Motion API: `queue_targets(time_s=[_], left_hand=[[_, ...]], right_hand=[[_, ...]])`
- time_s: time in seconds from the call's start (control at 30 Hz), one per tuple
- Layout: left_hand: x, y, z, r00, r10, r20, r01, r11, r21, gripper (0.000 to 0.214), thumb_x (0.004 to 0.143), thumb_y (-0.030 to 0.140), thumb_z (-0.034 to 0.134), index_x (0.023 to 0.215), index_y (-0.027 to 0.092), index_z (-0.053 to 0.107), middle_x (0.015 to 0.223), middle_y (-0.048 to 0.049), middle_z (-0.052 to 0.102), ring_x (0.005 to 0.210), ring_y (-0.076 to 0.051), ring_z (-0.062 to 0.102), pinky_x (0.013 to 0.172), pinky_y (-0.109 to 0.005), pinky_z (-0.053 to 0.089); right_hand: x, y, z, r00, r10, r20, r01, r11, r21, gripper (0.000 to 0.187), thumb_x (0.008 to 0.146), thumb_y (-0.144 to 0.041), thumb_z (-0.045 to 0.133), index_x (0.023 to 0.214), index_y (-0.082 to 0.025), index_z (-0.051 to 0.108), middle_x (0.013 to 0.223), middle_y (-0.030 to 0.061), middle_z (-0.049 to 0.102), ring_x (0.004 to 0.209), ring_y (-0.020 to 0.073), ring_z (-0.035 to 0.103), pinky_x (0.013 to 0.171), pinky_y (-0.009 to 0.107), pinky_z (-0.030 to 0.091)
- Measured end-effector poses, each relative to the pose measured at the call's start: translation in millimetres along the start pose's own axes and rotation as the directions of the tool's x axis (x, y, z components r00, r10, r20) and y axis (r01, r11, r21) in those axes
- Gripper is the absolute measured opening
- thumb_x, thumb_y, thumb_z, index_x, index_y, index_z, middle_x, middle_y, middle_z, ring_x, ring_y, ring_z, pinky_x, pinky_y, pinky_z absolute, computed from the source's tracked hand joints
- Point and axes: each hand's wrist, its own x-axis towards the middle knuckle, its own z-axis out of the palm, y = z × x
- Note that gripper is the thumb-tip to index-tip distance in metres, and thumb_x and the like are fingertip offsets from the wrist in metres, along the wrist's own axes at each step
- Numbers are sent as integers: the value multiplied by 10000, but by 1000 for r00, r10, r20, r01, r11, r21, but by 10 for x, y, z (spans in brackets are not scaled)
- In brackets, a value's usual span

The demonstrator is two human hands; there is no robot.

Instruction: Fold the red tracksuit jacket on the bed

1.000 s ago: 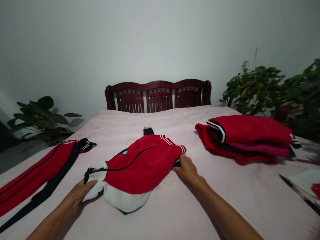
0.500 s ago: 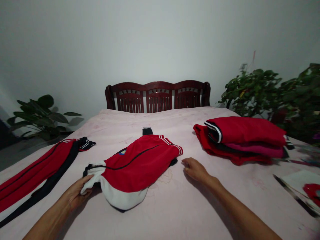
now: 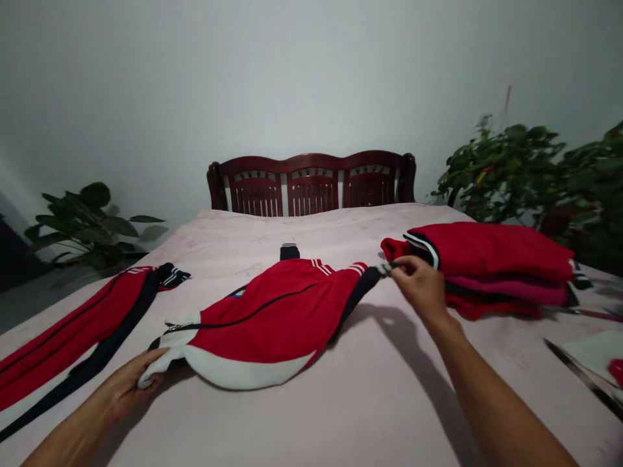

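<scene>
- A red tracksuit jacket (image 3: 263,318) with white panels and a zip front is spread on a pink bedspread (image 3: 292,421).
- Its black sleeve is drawn out to the right, and the striped cuff (image 3: 387,268) is pinched by the right hand (image 3: 421,288), the thumb and fingertips clenched on the cloth.
- The white hem at the jacket's near left corner is held by the left hand (image 3: 121,383), with the fingers curled over it; how firm the grip is cannot be told.
- Just beyond the jacket, a black cloth end (image 3: 289,251) pokes out, the rest hidden beneath the garment.
- Left of the jacket, a red and black garment (image 3: 73,337) lies lengthwise, cut off by the frame's left edge.
- Right of the jacket, a folded stack of red and magenta clothing (image 3: 487,259) is seen, partly hidden behind the right hand.
- Far beyond the jacket stands a dark wooden headboard (image 3: 311,185), with leafy plants (image 3: 506,172) to its right.
- At the far right, a white sheet (image 3: 596,353) is cut off by the frame; a small red item (image 3: 617,371) on it is too cropped to identify.
</scene>
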Motion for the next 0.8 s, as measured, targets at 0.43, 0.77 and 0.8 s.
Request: queue_targets(time_s=[0.43, 0.77, 0.8], left_hand=[[76, -127, -54, 984, 177, 16, -153, 798, 583, 643, 675, 480, 777, 1159, 89, 614, 895, -133, 722, 728, -242, 687, 556, -255, 516], [-89, -142, 171, 980, 174, 97, -198, 911, 363, 667, 625, 347, 830, 1204, 162, 556, 929, -94, 718, 798, -259, 699, 698, -326, 574], [-128, -198, 150, 981, 137, 140, -182, 902, 391, 697, 591, 362, 848, 1193, 169, 557, 945, -90, 717, 832, -268, 697, 723, -329, 574]], right_hand=[[-276, 139, 941, 848, 343, 404, -280, 937, -208, 489, 1071, -208, 978, 1287, -55, 567, 1040, 143, 514, 988, 425, 467, 791, 367, 484], [-506, 36, -37, 878, 207, 432, -71, 948, -310, 410, 830, 7, 794, 1118, -215, 603, 899, -38, 551, 843, 335, 561, 543, 244, 424], [-598, 129, -230, 886, 203, 417, -48, 935, -352, 421, 824, -26, 789, 1143, -224, 600, 922, -31, 551, 837, 343, 562, 530, 256, 425]])
